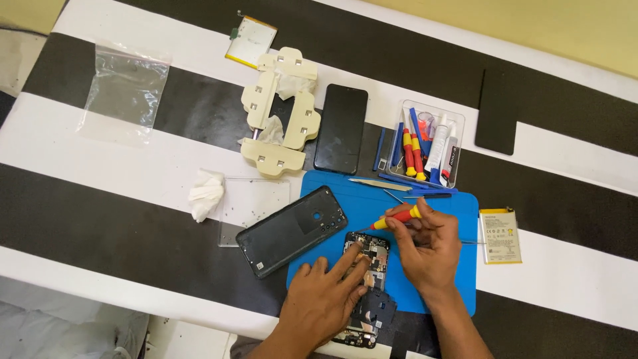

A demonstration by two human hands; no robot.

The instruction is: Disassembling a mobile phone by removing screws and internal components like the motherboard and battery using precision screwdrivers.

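An opened phone lies on a blue work mat, its circuit board exposed. My left hand presses flat on the phone's lower left part, fingers spread. My right hand grips a red and yellow screwdriver, its tip pointing down-left toward the top of the phone's board. The phone's dark back cover rests to the left, partly on the mat.
A clear tool box holds several screwdrivers and tubes. A black phone screen, a cream clamp jig, two batteries, a tissue, a plastic bag, a clear screw tray, tweezers and a dark panel lie around.
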